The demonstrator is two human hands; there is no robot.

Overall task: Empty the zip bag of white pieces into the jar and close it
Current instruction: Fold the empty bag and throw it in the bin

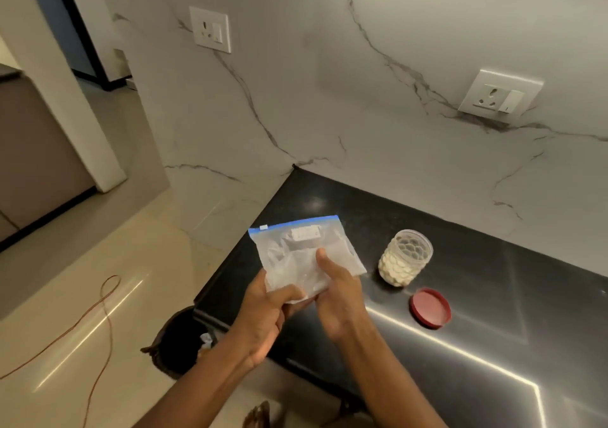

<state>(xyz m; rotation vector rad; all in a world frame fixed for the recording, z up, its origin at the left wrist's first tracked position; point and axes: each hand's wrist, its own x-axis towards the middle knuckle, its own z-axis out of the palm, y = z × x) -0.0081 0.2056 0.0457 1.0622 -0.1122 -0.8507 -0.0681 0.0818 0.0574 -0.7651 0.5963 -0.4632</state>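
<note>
I hold a clear zip bag (296, 256) with a blue zip strip upright above the left end of the black counter; it looks flat and I see no white pieces in it. My left hand (266, 315) grips its lower edge. My right hand (339, 296) holds its right side, thumb pressed on the front. To the right stands a clear patterned jar (405, 258), without its lid, partly filled with white pieces. Its red lid (430, 307) lies flat on the counter just in front of the jar.
The black counter (493, 296) runs right along a white marble wall with two sockets (210, 29) (500, 96). A dark bin (184, 342) stands on the floor below the counter's left end. An orange cord (98, 309) lies on the tiled floor.
</note>
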